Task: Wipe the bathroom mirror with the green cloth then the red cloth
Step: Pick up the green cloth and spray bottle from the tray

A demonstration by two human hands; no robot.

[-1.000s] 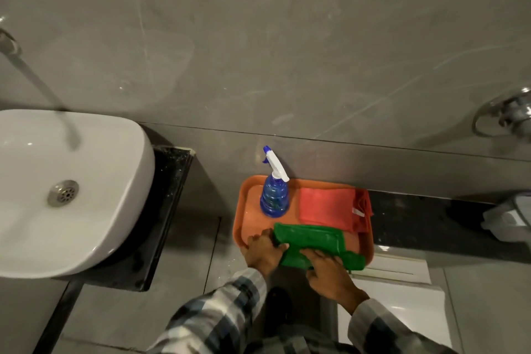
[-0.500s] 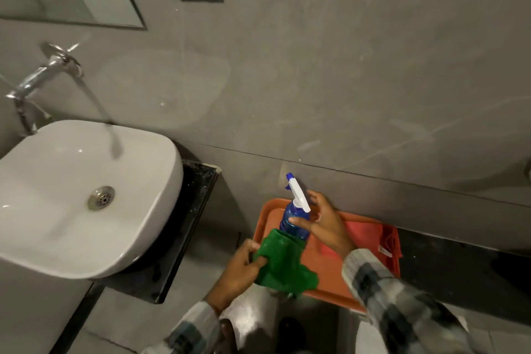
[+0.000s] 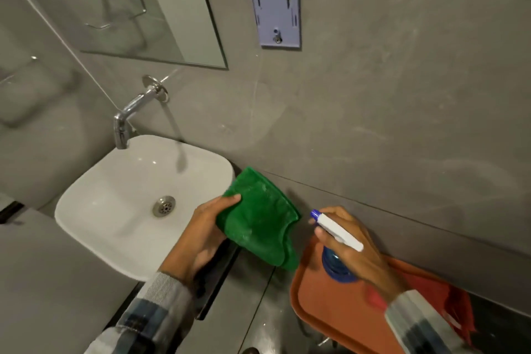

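**Cloth and spray are picked up, but the mirror is not wiped yet**

Head view: The left hand (image 3: 201, 234) is closed around the green cloth (image 3: 258, 218). It holds the cloth up in the air, just beside the white sink (image 3: 115, 210). The right hand (image 3: 353, 250) is wrapped tight around the blue spray bottle (image 3: 334, 250). The bottle's nose points at the green cloth. The bottle is over the near end of the orange tray (image 3: 330, 310); I cannot tell if it is lifted off it. The red cloth (image 3: 457, 307) lies on the tray, partly hidden behind the right sleeve.

The mirror (image 3: 149, 6) hangs on the wall above the tap (image 3: 135, 109), well apart from both hands. No cloth touches it. So I think the job is only at the start: getting the green cloth ready. The green wipe and the red wipe are both left to do.

Count: two hands, two cloths (one green, one red), one spray bottle, one tray, one mirror, one sink, one tap.
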